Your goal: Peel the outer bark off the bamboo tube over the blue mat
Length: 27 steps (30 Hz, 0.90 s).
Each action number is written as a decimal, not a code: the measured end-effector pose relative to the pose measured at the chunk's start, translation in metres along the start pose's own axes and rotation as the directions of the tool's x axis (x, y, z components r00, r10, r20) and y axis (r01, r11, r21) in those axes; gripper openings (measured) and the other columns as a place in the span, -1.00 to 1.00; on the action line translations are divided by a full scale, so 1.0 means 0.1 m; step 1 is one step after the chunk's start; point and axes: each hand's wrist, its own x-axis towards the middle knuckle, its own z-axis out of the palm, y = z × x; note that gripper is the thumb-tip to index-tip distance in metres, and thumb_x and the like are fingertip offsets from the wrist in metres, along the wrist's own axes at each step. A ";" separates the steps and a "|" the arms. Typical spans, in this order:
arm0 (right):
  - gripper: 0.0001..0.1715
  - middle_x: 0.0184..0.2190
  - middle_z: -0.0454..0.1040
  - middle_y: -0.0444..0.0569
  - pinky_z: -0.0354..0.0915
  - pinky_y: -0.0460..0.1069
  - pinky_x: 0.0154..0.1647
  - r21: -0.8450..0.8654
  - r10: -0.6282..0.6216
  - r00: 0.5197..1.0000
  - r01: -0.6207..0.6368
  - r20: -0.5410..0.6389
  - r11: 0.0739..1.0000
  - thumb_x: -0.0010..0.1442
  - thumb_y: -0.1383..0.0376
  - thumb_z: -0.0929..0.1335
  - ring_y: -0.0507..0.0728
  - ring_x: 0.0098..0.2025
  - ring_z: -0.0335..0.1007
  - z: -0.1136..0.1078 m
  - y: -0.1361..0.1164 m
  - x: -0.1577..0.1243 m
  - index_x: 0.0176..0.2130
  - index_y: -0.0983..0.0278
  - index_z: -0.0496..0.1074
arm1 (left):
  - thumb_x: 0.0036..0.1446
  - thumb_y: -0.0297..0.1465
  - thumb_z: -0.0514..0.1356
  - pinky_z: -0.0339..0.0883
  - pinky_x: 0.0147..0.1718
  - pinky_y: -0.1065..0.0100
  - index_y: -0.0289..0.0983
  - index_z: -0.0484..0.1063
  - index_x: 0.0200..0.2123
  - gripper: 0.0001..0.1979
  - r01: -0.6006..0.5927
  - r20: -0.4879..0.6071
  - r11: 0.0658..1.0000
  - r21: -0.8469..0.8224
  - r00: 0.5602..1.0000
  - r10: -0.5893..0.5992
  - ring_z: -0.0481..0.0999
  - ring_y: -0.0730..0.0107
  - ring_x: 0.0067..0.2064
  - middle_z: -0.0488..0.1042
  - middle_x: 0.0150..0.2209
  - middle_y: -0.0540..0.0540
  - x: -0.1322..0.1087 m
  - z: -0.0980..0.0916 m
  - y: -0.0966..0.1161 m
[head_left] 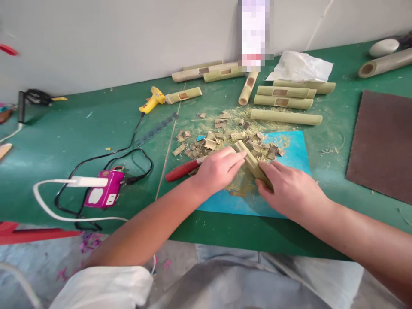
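A length of bamboo tube is held at a slant over the blue sheet. My right hand is closed around its near end. At the far end, the fingers of my left hand are drawn together against the tube's side and top edge. A red-handled tool lies beside my left hand, its metal end partly hidden behind the hand. Cut bamboo chips and shavings are heaped just beyond both hands.
Several bamboo tubes with cut windows lie toward the wall. A yellow glue gun rests left of them, its cord near a purple power adapter. A brown board lies at right; a white plastic bag sits behind the tubes.
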 end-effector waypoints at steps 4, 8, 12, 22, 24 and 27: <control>-0.70 -0.35 0.46 -0.02 -0.08 -0.01 -0.50 0.006 0.007 1.000 -0.007 0.024 1.000 0.21 0.25 0.23 0.08 -0.43 0.31 0.00 0.00 0.01 -0.15 0.30 0.44 | 0.36 -0.37 0.02 0.40 -0.32 0.44 -0.35 0.46 -0.04 -0.72 -0.081 0.064 0.997 0.000 0.995 0.080 0.47 0.46 -0.34 0.48 -0.37 -0.10 0.00 -0.01 0.03; -0.71 -0.33 0.47 -0.01 -0.06 -0.01 -0.49 0.000 0.021 0.999 -0.021 0.045 1.000 0.20 0.25 0.23 0.09 -0.42 0.33 -0.02 0.00 0.01 -0.16 0.31 0.44 | 0.36 -0.39 0.00 0.40 -0.33 0.40 -0.37 0.47 -0.07 -0.72 -0.062 0.000 0.992 0.109 0.998 0.063 0.46 0.43 -0.35 0.47 -0.37 -0.12 0.02 0.01 -0.01; -0.71 -0.34 0.47 0.00 -0.06 -0.01 -0.50 0.005 0.019 0.998 -0.019 0.068 1.000 0.21 0.26 0.22 0.08 -0.42 0.33 -0.03 0.00 0.00 -0.17 0.32 0.44 | 0.36 -0.41 0.01 0.40 -0.31 0.42 -0.37 0.45 -0.02 -0.72 -0.145 0.061 0.986 0.077 0.988 0.141 0.47 0.43 -0.33 0.46 -0.38 -0.10 0.02 0.03 -0.01; -0.73 -0.33 0.48 0.01 -0.07 -0.02 -0.50 -0.023 0.009 0.999 -0.008 0.044 1.000 0.22 0.26 0.22 0.07 -0.43 0.33 -0.05 -0.03 -0.01 -0.18 0.32 0.43 | 0.35 -0.42 0.02 0.40 -0.29 0.41 -0.38 0.46 -0.05 -0.73 -0.079 -0.002 0.987 0.139 0.997 0.080 0.47 0.43 -0.32 0.46 -0.35 -0.11 0.06 0.03 -0.14; -0.72 -0.32 0.48 0.02 -0.07 -0.02 -0.51 -0.029 0.010 0.999 -0.008 0.048 1.000 0.22 0.26 0.22 0.07 -0.42 0.33 -0.06 -0.03 0.00 -0.18 0.32 0.44 | 0.35 -0.42 0.01 0.39 -0.31 0.42 -0.38 0.46 -0.05 -0.73 -0.064 -0.021 0.984 0.168 0.997 0.069 0.46 0.44 -0.34 0.46 -0.36 -0.12 0.06 0.04 -0.15; -0.71 -0.30 0.49 0.03 -0.08 -0.02 -0.51 -0.032 0.012 0.997 -0.009 0.081 0.999 0.23 0.27 0.21 0.08 -0.42 0.34 -0.07 -0.03 0.00 -0.16 0.32 0.43 | 0.34 -0.42 0.02 0.39 -0.32 0.44 -0.38 0.46 -0.04 -0.73 -0.107 0.018 0.985 0.138 0.994 0.106 0.46 0.45 -0.35 0.46 -0.38 -0.10 0.05 0.03 -0.15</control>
